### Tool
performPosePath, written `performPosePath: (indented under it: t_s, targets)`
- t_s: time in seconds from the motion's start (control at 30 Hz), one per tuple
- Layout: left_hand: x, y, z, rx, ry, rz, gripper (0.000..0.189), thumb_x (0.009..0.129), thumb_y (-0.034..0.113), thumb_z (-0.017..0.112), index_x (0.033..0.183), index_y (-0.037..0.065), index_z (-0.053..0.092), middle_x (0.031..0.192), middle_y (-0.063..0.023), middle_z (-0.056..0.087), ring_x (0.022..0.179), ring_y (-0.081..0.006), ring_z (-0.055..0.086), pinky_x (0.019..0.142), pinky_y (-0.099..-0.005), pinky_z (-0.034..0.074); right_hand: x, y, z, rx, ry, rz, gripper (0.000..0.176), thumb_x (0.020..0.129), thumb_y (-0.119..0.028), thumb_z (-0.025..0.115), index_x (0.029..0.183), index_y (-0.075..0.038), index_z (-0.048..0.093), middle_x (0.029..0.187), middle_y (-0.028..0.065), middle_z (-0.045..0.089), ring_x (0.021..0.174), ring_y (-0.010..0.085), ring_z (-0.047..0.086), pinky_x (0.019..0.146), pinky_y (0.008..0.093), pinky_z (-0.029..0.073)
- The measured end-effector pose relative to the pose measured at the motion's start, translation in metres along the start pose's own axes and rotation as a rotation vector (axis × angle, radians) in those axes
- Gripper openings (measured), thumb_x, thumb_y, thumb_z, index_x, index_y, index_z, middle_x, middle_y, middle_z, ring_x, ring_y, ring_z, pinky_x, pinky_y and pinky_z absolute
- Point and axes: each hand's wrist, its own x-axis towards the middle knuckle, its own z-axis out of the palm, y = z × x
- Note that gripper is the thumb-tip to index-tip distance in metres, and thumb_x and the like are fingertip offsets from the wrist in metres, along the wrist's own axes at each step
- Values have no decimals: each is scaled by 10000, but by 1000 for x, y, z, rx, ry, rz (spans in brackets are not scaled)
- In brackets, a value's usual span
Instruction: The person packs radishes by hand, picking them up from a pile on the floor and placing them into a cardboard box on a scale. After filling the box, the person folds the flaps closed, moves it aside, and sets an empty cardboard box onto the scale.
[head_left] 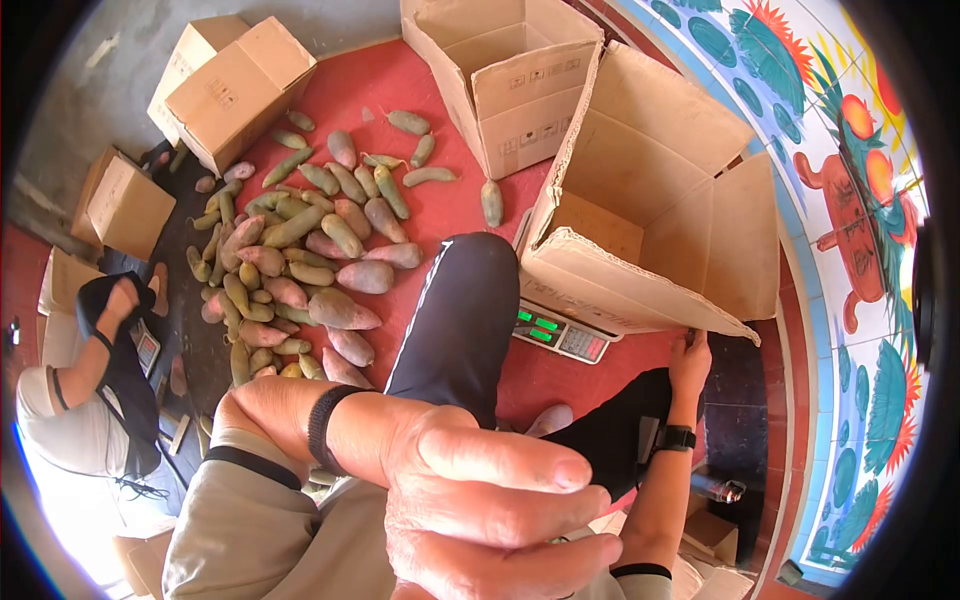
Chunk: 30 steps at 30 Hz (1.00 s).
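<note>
Brown cardboard edges the open box [640, 190], right of my knee, with red floor [455, 208] giving room between it and the vegetable pile [290, 240]. My right hand [688, 368] bends its fingers at the lower flap's edge; I can't tell how firmly. My left hand's [490, 500] fingers curl close together, palm hidden. Print and green digits on the scale [565, 332], partly covered, I can't read.

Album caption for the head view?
Right hand at an open cardboard box on a digital scale, left hand raised near the camera, green and pinkish vegetables heaped nearby.
</note>
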Motion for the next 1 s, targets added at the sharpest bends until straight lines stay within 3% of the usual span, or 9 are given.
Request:
performPosePath:
  t_s: [0.37, 0.63, 0.7, 0.77, 0.8, 0.83, 0.87, 0.9, 1.0]
  targets:
    - [-2, -8, -12, -35, -51, 7, 180, 909, 276, 347, 1051, 195, 423, 826, -70, 596, 639, -195, 590, 784, -430, 418, 0, -7, -5, -12, -17, 11, 296, 745, -69, 498, 1031, 4, 518, 785, 199, 615, 722, 366, 598, 635, 399, 463]
    - [-9, -20, -35, -129, -226, 92, 417, 942, 348, 254, 854, 58, 541, 843, -94, 602, 666, -207, 569, 796, -409, 424, -2, -2, -6, 58, -36, 34, 274, 763, -72, 510, 1028, -4, 530, 745, 176, 612, 673, 319, 603, 608, 376, 460]
    - [-16, -29, -46, -121, -321, 115, 504, 950, 366, 231, 805, 24, 571, 848, -100, 603, 672, -210, 564, 799, -404, 426, -3, 0, -4, 33, 45, -55, 280, 772, -78, 513, 1042, -8, 537, 703, 154, 604, 629, 281, 594, 597, 361, 455]
    - [-26, -47, -56, 99, -390, 152, 216, 841, 276, 491, 836, 81, 585, 844, -85, 567, 684, -194, 533, 805, -406, 432, -2, 16, -5, 23, 25, -54, 288, 775, -82, 516, 1052, -7, 540, 688, 146, 600, 613, 264, 588, 591, 352, 452]
    - [-37, -64, -84, 279, -677, -43, 209, 689, 189, 611, 886, 125, 583, 845, -57, 539, 697, -181, 527, 794, -420, 434, -1, 17, 0, 7, 4, -52, 295, 777, -86, 520, 1061, -7, 542, 674, 137, 596, 598, 247, 583, 585, 342, 450]
    - [-60, -84, -100, 544, -731, -20, 252, 682, 166, 594, 927, 109, 574, 797, -35, 542, 679, -187, 530, 791, -427, 421, -2, 13, -2, 9, -11, -57, 295, 777, -86, 520, 1061, -7, 542, 674, 137, 596, 598, 247, 583, 585, 342, 450]
    - [-76, -97, -123, 602, -819, -336, 290, 642, 3, 567, 924, 71, 547, 861, -94, 583, 761, -260, 563, 848, -467, 407, -3, 8, -9, 5, -61, -4, 296, 790, -100, 518, 1069, -6, 542, 739, 152, 612, 658, 275, 598, 612, 353, 459]
    - [-89, -111, -142, 714, -780, -460, 334, 664, 4, 544, 993, 55, 525, 853, -96, 589, 780, -284, 565, 861, -446, 404, -3, 4, -14, 1, -108, 49, 297, 803, -114, 516, 1078, -5, 541, 805, 166, 628, 718, 303, 613, 639, 364, 467]
    - [-154, -131, -227, 1022, -691, -730, 364, 716, 24, 513, 1078, 58, 501, 835, -114, 606, 817, -318, 571, 807, -393, 419, -5, 6, -15, 2, -126, 85, 301, 797, -111, 523, 1075, 1, 547, 758, 156, 620, 680, 269, 612, 621, 347, 467]
